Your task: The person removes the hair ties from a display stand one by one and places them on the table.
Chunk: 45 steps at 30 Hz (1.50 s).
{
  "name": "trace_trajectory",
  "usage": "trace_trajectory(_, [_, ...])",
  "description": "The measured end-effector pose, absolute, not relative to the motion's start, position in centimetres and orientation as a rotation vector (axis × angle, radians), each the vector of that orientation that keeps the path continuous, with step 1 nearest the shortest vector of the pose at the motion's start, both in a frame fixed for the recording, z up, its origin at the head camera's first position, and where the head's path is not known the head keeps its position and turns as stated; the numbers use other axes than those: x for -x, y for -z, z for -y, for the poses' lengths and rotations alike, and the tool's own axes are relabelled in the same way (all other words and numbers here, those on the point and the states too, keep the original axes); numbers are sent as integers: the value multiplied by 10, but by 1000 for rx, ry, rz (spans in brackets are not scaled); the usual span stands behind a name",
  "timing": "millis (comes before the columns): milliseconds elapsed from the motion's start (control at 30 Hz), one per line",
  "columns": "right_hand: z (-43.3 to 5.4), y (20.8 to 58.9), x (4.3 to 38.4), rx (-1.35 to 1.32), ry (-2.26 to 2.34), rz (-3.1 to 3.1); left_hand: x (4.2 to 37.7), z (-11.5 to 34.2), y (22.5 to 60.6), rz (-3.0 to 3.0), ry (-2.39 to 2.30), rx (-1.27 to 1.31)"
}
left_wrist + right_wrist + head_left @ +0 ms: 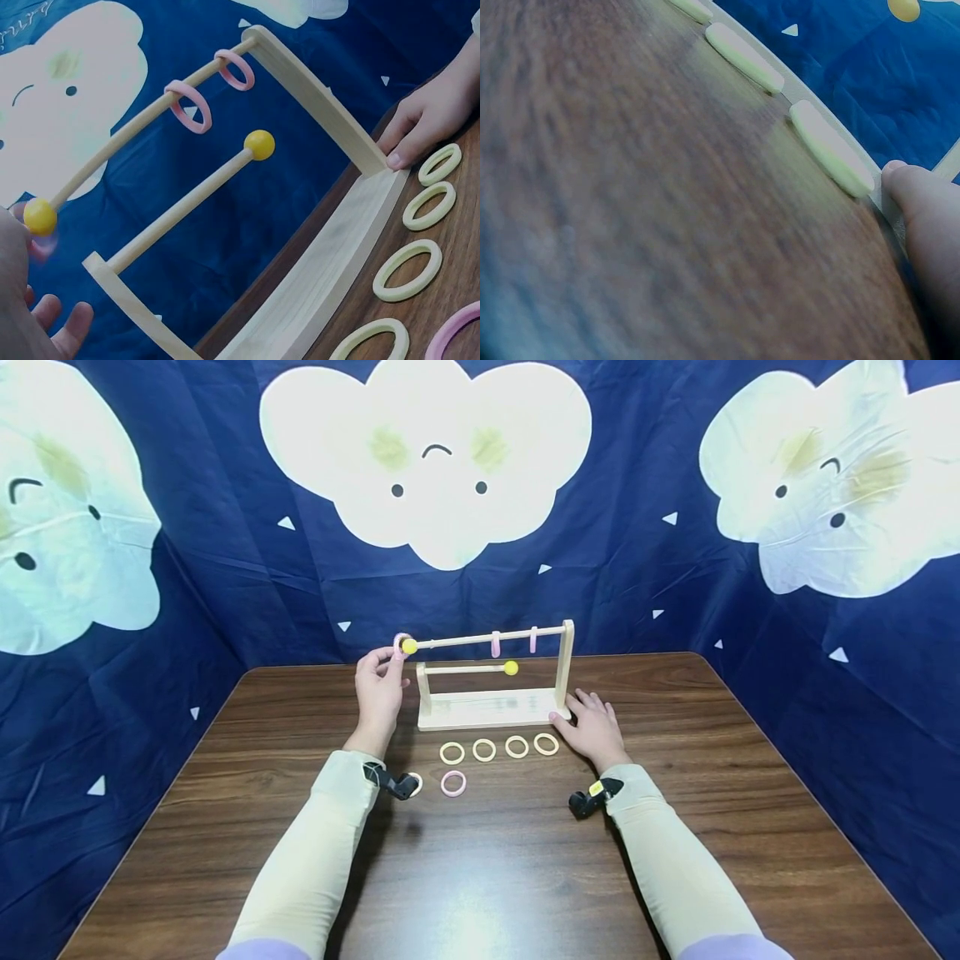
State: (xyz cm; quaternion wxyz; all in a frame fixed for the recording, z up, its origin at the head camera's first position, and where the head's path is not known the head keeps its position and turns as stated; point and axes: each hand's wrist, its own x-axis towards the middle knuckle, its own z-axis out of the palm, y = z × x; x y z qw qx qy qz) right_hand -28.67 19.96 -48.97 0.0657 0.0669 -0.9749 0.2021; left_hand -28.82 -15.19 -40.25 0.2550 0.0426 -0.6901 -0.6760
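Note:
A wooden stand (pixel 491 714) has a long upper rod (pixel 457 641) and a shorter lower rod (pixel 468 669), each tipped with a yellow ball. At the upper rod's left end, my left hand (pixel 378 693) pinches a pink ring (pixel 397 645) around the yellow ball (pixel 40 217); the ring is blurred and partly hidden in the left wrist view. Two more pink rings (pixel 496 644) hang along that rod. My right hand (pixel 594 731) holds the base's right corner, thumb (pixel 911 187) on the front edge and the other fingers beside the upright.
Several cream rings (pixel 484 750) lie in a row on the brown table (pixel 510 852) before the stand. A pink ring (pixel 453 783) lies nearer, and another ring (pixel 417 784) is partly covered by the left wrist camera. A blue cloth (pixel 630 568) with clouds hangs behind.

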Motion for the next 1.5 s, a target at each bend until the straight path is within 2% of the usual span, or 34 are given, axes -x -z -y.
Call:
trace_trajectory(567, [-200, 489, 286, -199, -621, 2944, 274, 157, 403, 1940, 1675, -6])
trace_trajectory(933, [-201, 491, 287, -202, -615, 2939, 261, 162, 423, 1994, 1516, 103])
trace_trajectory(1500, [-200, 491, 288, -203, -631, 2931, 233, 144, 442, 2185, 1514, 166])
